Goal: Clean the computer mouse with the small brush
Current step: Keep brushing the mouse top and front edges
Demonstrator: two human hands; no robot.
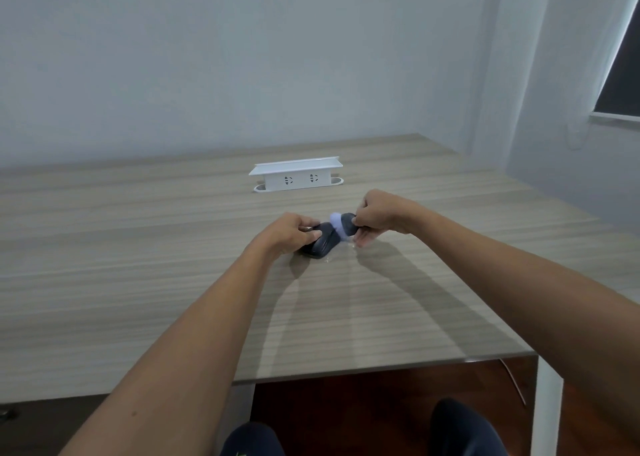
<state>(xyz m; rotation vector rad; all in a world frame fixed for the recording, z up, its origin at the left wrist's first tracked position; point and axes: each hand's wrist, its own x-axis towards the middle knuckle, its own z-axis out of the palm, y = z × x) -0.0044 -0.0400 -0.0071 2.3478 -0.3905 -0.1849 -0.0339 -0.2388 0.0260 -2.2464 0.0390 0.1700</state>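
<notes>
The dark grey, rounded plastic computer mouse (pixel 320 242) lay on the pale wood-grain bench (pixel 138 247), about mid-depth and well clear of every edge. Its long axis ran from near-left to far-right. The left hand (pixel 289 232) was at its near-left end, its grip closed over that end and pinning the mouse to the bench. The right hand (pixel 379 218) was at the far-right end, its grip pinched shut on the small brush with a dark handle and a pale bluish-white head (pixel 341 227). The head rested on or just above the upper surface of the mouse; whether it actually touched could not be told.

The brush thus lay to the right of the mouse and crossed its far end, so the right hand was the nearer one for working it. Any stroke would likely run along the long axis toward the left hand, which left only a short run before the brush met those fingers.

There was plenty of open bench to either side and in front. The only other thing on it was a white plastic socket box with two outlets (pixel 296 176), well apart behind the hands, near the wall.
</notes>
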